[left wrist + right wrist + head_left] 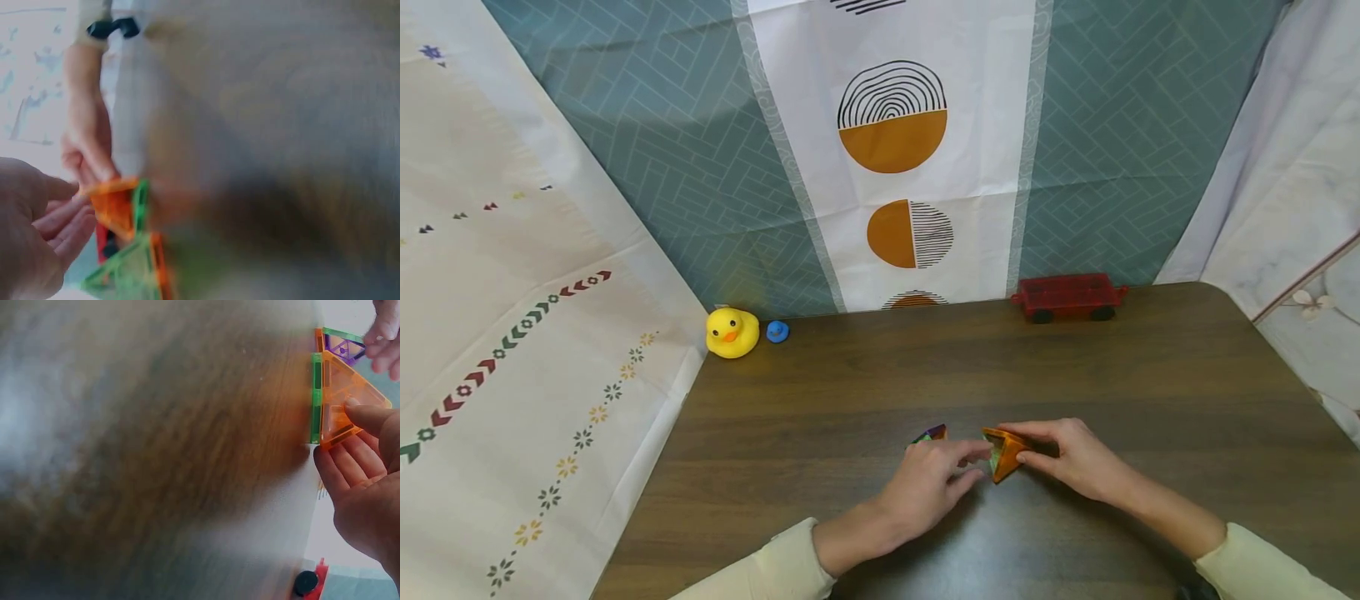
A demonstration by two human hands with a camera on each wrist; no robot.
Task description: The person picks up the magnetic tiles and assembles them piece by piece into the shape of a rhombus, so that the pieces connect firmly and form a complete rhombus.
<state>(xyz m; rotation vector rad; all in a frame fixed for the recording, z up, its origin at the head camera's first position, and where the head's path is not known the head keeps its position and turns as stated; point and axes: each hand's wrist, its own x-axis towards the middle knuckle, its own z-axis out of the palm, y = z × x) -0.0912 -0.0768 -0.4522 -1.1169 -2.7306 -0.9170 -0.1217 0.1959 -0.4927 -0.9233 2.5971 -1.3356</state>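
My right hand (1078,458) pinches an orange and green pyramid of triangular magnetic tiles (1013,454), its thumb on an orange face in the right wrist view. The green tile forms the pyramid's bottom and stands close over the table there. Reaching in from the left, my left hand (925,483) has thumb and forefinger apart, fingertips right at the pyramid's left side. A second small group of green, purple and orange magnetic tiles (340,345) stands just beyond that hand, mostly hidden by it in the head view.
On the brown wooden table (850,375), a yellow rubber duck (732,333) and a small blue duck (777,332) sit at the back left corner. A red toy wagon (1070,296) with black wheels stands at the back right. Patterned cloths hang behind and at both sides.
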